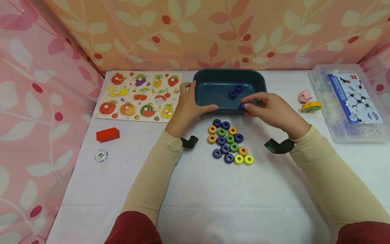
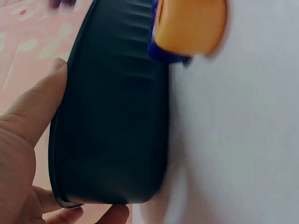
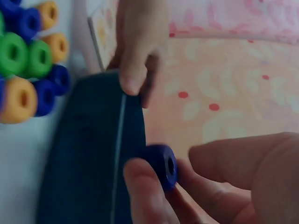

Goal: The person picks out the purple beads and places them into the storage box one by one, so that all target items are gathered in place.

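Observation:
A dark teal plastic tray (image 1: 213, 95) stands at the back middle of the table. My left hand (image 1: 190, 103) grips its left end, the thumb lying along the front rim, as the left wrist view also shows on the tray wall (image 2: 107, 126). At the front right rim, my right hand (image 1: 269, 110) pinches a dark blue ring bead (image 3: 161, 163) between thumb and fingers. Two more blue ring beads (image 1: 233, 94) lie inside the tray. In front of it spreads a group of blue, green, orange and yellow ring beads (image 1: 230, 139).
A fruit puzzle board (image 1: 125, 93) lies left of the tray. Further left are a red block (image 1: 108, 135) and a round chip (image 1: 101, 155). To the right are a pink pig figure (image 1: 304, 97), a yellow toy piece (image 1: 311, 106) and a clear plastic case (image 1: 338, 130).

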Action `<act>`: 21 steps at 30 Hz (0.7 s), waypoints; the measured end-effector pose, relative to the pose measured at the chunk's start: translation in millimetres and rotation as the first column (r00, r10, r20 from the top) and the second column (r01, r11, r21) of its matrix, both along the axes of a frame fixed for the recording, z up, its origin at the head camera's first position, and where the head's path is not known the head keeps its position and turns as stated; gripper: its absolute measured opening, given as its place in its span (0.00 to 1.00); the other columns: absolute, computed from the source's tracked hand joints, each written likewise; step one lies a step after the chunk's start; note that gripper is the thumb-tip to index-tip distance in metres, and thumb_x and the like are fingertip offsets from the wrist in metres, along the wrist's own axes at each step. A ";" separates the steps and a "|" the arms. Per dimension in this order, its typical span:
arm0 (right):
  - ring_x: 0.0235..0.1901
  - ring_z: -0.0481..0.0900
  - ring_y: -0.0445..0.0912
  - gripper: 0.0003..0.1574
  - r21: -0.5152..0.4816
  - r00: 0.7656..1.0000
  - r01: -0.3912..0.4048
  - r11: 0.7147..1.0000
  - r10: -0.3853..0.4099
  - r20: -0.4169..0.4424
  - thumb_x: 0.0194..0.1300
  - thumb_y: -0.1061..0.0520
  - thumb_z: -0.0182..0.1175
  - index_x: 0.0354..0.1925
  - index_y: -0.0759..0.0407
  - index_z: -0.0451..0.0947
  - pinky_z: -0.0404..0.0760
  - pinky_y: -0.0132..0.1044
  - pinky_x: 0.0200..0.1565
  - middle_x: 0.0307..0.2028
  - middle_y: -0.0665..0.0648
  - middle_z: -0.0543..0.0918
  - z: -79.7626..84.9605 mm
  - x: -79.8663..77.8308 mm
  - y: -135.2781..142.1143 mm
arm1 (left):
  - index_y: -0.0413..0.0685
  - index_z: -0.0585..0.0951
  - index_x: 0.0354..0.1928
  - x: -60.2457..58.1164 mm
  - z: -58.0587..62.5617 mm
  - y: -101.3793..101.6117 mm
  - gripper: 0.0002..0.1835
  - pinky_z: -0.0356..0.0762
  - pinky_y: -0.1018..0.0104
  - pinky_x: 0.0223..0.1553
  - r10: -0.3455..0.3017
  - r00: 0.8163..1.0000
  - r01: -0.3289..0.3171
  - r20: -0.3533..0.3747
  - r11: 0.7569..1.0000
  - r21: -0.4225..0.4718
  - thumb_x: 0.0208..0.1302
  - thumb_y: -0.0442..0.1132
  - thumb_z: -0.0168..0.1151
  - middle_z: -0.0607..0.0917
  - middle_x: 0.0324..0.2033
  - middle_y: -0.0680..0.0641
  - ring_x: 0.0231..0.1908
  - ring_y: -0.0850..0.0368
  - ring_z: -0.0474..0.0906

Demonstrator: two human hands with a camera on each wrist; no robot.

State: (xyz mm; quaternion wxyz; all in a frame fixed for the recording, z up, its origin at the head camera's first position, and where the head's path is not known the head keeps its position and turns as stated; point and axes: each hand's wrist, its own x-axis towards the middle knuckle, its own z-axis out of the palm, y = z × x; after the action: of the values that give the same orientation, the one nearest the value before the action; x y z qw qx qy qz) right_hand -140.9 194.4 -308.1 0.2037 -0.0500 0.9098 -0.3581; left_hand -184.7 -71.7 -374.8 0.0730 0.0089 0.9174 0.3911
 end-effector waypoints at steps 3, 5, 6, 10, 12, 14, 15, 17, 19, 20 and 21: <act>0.55 0.83 0.54 0.30 -0.067 0.999 0.021 0.998 -0.019 0.025 0.75 0.41 0.54 0.68 0.50 0.72 0.77 0.50 0.62 0.59 0.62 0.80 0.9 -24.7 -11.2 | 0.54 0.49 0.80 -1.0 -0.7 -0.2 0.68 0.61 0.56 0.73 -0.003 1.000 0.003 0.005 1.000 -0.003 0.42 0.69 0.76 0.48 0.74 0.49 0.72 0.50 0.57; 0.59 0.81 0.53 0.31 -0.119 0.997 0.031 0.992 -0.022 0.077 0.77 0.43 0.52 0.71 0.52 0.68 0.75 0.48 0.64 0.64 0.60 0.75 -2.9 -42.2 -18.9 | 0.55 0.49 0.80 -1.4 -1.0 -0.2 0.68 0.61 0.56 0.73 0.000 1.000 0.000 0.011 1.000 -0.010 0.43 0.69 0.76 0.48 0.74 0.49 0.72 0.50 0.57; 0.60 0.79 0.52 0.31 -0.146 0.994 0.036 0.989 -0.021 0.107 0.77 0.44 0.51 0.72 0.52 0.66 0.74 0.47 0.65 0.65 0.60 0.74 -5.5 -50.9 -22.4 | 0.55 0.49 0.80 -1.3 -1.1 -0.1 0.68 0.61 0.56 0.73 0.001 1.000 -0.001 0.014 1.000 -0.013 0.43 0.69 0.76 0.48 0.74 0.49 0.72 0.50 0.57; 0.63 0.76 0.48 0.31 -0.218 0.977 0.075 0.973 -0.028 0.211 0.79 0.48 0.48 0.74 0.54 0.63 0.73 0.41 0.66 0.67 0.59 0.71 -17.6 -80.1 -35.0 | 0.54 0.49 0.80 -0.4 -0.1 0.2 0.68 0.60 0.56 0.74 0.002 1.000 -0.002 0.023 1.000 -0.015 0.43 0.69 0.76 0.47 0.74 0.49 0.72 0.49 0.56; 0.63 0.75 0.47 0.31 -0.241 0.966 0.108 0.965 -0.044 0.256 0.80 0.49 0.47 0.75 0.55 0.61 0.73 0.39 0.66 0.68 0.59 0.71 -23.3 -90.9 -39.1 | 0.54 0.49 0.80 0.6 0.4 0.8 0.67 0.60 0.55 0.74 0.000 1.000 0.000 0.025 1.000 -0.010 0.44 0.68 0.77 0.47 0.74 0.48 0.72 0.49 0.56; 0.63 0.75 0.46 0.31 -0.243 0.955 0.134 0.961 -0.060 0.289 0.80 0.49 0.47 0.76 0.54 0.60 0.72 0.38 0.66 0.68 0.59 0.71 -27.8 -99.0 -42.0 | 0.54 0.49 0.80 1.4 0.9 1.4 0.67 0.60 0.55 0.74 0.000 1.000 0.000 0.025 1.000 -0.005 0.44 0.68 0.77 0.48 0.74 0.48 0.71 0.49 0.57; 0.63 0.75 0.46 0.31 -0.243 0.951 0.147 0.959 -0.069 0.302 0.80 0.49 0.47 0.76 0.54 0.60 0.73 0.38 0.66 0.68 0.59 0.71 -29.9 -102.4 -42.9 | 0.54 0.49 0.80 1.6 1.0 1.6 0.67 0.60 0.55 0.74 0.000 1.000 0.000 0.025 1.000 -0.003 0.44 0.67 0.77 0.48 0.74 0.48 0.71 0.49 0.57; 0.62 0.75 0.46 0.32 -0.246 0.943 0.171 0.954 -0.087 0.320 0.80 0.49 0.47 0.76 0.54 0.60 0.73 0.37 0.66 0.68 0.59 0.71 -32.7 -106.9 -44.6 | 0.54 0.49 0.80 2.1 1.5 1.8 0.67 0.60 0.55 0.74 0.001 1.000 -0.001 0.024 1.000 -0.005 0.44 0.68 0.76 0.47 0.74 0.48 0.71 0.49 0.57; 0.62 0.75 0.46 0.32 -0.244 0.941 0.178 0.953 -0.092 0.325 0.79 0.49 0.47 0.76 0.54 0.59 0.73 0.37 0.66 0.68 0.59 0.71 -34.0 -109.2 -45.8 | 0.54 0.49 0.80 2.2 2.0 1.6 0.67 0.60 0.55 0.74 0.002 1.000 -0.002 0.020 1.000 -0.006 0.44 0.68 0.76 0.48 0.74 0.48 0.71 0.49 0.57; 0.62 0.75 0.46 0.32 -0.244 0.941 0.180 0.953 -0.095 0.325 0.79 0.49 0.47 0.76 0.54 0.59 0.73 0.37 0.66 0.68 0.59 0.71 -34.2 -109.6 -46.2 | 0.54 0.48 0.80 2.2 2.3 1.3 0.67 0.60 0.55 0.73 0.004 1.000 -0.003 0.020 1.000 -0.008 0.44 0.68 0.76 0.48 0.74 0.48 0.71 0.49 0.57; 0.62 0.75 0.46 0.32 -0.242 0.942 0.181 0.953 -0.097 0.323 0.79 0.48 0.48 0.76 0.53 0.59 0.72 0.37 0.66 0.68 0.59 0.71 -33.9 -109.3 -46.5 | 0.54 0.48 0.80 2.2 2.6 1.0 0.67 0.61 0.55 0.73 0.005 1.000 -0.005 0.019 1.000 -0.011 0.44 0.68 0.76 0.48 0.74 0.49 0.71 0.50 0.57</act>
State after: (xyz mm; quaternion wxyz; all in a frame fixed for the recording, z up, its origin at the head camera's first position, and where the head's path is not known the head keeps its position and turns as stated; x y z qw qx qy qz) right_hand -250.1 147.9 -342.0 0.3079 0.0441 0.8112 -0.4951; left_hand -182.5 -70.7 -372.1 0.0806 0.0027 0.9189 0.3862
